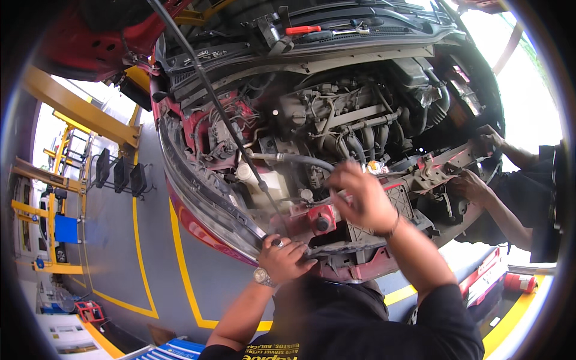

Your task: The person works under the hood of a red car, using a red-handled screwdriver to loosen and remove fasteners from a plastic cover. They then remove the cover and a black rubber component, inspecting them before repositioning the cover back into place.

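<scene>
Red car with the hood up, engine bay (336, 120) wide open: grey cast metal up top, black ribbed hoses looping around, a white plastic tank (259, 180) lower left, and the front panel (354, 240) stripped down to bare red metal and black plastic brackets. Left hand (283, 259) (steel watch on the wrist, ring on a finger) is planted on the front edge of that panel, fingers curled over it, so the grip is clamped on the panel lip. Right hand (360, 198) is raised above the panel right in front of the engine, wrist bent, bracelet showing; it's motion-blurred, looks like something thin and shiny is pinched in it, but I honestly can't tell if the grip is closed. A red round cap (322, 222) sits just below it. A long black prop rod (207, 90) slants across the bay. Off to the right, another person's hands (480, 162) are on the far end of the panel.
</scene>
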### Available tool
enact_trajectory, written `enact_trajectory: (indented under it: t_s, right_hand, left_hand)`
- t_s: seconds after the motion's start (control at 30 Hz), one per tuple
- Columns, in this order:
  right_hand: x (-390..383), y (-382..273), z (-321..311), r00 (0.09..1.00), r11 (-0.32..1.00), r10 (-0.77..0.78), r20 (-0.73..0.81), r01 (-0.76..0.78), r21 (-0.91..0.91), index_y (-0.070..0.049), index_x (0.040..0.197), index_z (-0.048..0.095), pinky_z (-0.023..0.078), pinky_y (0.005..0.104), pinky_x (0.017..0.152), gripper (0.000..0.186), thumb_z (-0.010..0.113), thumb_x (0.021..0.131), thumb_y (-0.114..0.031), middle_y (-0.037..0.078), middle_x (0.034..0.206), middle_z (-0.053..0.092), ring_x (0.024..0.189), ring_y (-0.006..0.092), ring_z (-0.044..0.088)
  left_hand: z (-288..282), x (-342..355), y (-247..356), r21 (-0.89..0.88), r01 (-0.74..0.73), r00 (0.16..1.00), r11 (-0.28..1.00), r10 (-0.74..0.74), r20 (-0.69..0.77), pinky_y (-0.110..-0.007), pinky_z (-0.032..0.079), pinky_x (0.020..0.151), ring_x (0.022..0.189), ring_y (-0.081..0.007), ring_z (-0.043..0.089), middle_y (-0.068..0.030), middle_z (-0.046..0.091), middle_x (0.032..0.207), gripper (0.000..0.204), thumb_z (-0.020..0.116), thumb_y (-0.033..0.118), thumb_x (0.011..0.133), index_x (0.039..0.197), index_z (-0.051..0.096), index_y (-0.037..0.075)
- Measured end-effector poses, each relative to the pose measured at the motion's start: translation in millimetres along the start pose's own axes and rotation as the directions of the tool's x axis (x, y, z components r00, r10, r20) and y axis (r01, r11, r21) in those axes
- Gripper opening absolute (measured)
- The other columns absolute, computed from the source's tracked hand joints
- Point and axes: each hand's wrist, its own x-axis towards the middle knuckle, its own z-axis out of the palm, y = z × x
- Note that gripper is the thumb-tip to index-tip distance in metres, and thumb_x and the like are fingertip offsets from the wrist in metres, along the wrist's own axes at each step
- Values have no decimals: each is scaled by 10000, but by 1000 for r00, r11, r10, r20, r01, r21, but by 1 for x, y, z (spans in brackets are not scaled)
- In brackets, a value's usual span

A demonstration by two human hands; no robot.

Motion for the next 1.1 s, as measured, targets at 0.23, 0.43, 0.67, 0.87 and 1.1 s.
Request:
enact_trajectory:
  t_s: [0.23,0.43,0.67,0.87,1.1]
  right_hand:
    - [282,77,-11,902,858,-39,-430,-190,-477,-92,1276,580,558,490,911,498,715,898,-388,212,1126,639,1059,411,670]
    - [382,46,-1,812,685,430,-396,-579,-443,-161,1386,538,551,439,965,799,810,791,-620,213,1287,632,1207,358,649]
    - [399,69,33,734,779,347,-584,-572,-256,-147,1292,533,564,460,948,727,885,744,-471,276,1263,561,1150,396,658]
    - [405,74,-8,648,977,20,-762,-174,-123,-116,1230,532,541,473,966,722,912,703,-432,248,1215,568,1106,413,648]
    - [397,40,-103,537,942,-100,-838,322,93,-16,1364,398,557,349,811,819,911,764,-235,156,1152,587,957,242,641]
  left_hand:
    - [7,6,0,-18,-39,997,999,37,-71,-375,411,948,769,-119,687,45,778,893,381,724,536,812,867,784,164]
    - [4,2,-3,-22,-38,995,999,36,-91,-375,440,917,777,-128,704,42,776,882,359,723,517,802,863,776,167]
    - [4,1,-2,-88,-21,996,996,13,-87,-380,437,910,728,-156,698,20,764,861,329,726,450,768,853,757,133]
    - [3,2,-2,-106,-31,997,994,23,-74,-402,454,880,733,-171,696,11,765,875,342,727,449,768,873,751,125]
    - [-1,3,-2,-104,-23,999,994,18,-48,-398,455,898,793,-178,697,-4,756,883,360,704,457,838,902,768,108]
